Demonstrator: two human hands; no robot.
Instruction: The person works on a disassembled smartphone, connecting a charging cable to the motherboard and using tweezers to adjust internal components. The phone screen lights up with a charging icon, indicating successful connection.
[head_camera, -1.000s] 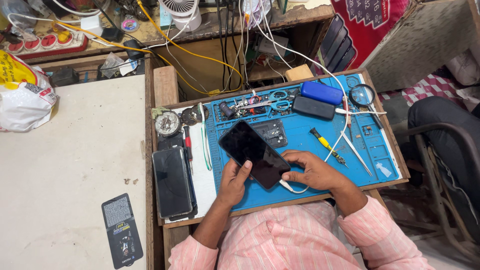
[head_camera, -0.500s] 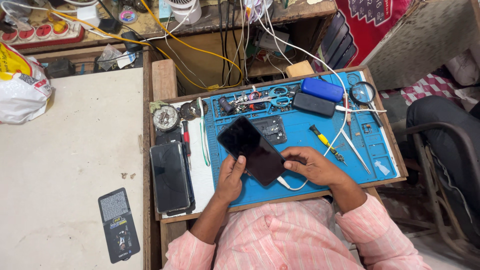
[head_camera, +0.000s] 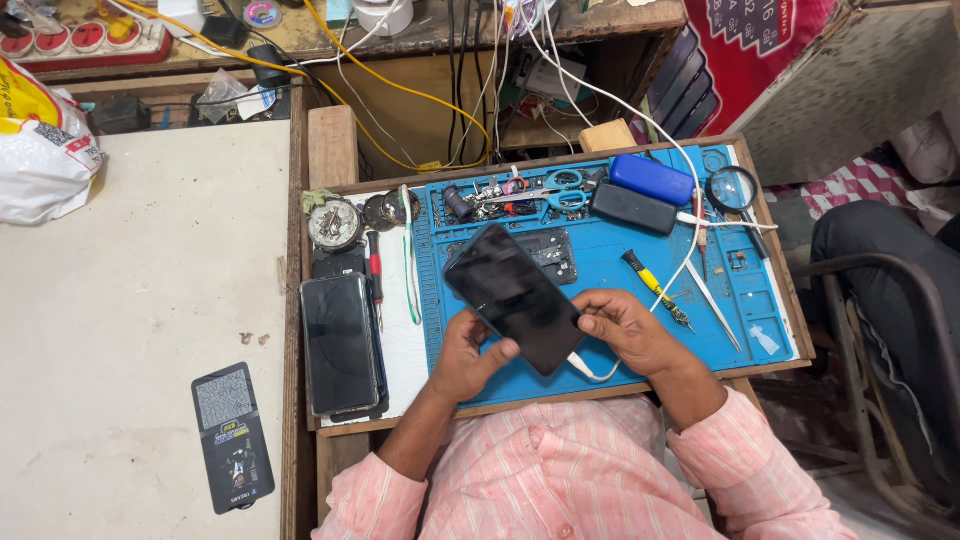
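Both hands on the black smartphone (head_camera: 515, 297), held w/ dark screen up and tilted diagonally over the blue repair mat (head_camera: 640, 262), far end pointing far-left. Left hand (head_camera: 468, 352) grips the near-left edge, thumb lying on the screen; right hand (head_camera: 622, 328) clasps the near-right corner, fingers curled at the phone's end where a white cable (head_camera: 588, 372) plugs in. Vs 0.5 s ago: grip and phone angle about the same, phone in the same spot over the mat; left thumb stays on the glass. Camera view has shifted a little, nothing on the surface moved. Around it: second dark phone (head_camera: 340, 343) lying flat on the left of the tray, red-handled screwdriver (head_camera: 375, 275) just beside it, yellow-handled screwdriver (head_camera: 655, 288) and tweezers (head_camera: 714, 303) right of the hands, blue case (head_camera: 651, 179) and magnifier (head_camera: 732, 189) at the far right, scissors (head_camera: 558, 187) at the far edge. Black card (head_camera: 232, 437) lies well apart on the pale surface (head_camera: 140, 300) to the left.
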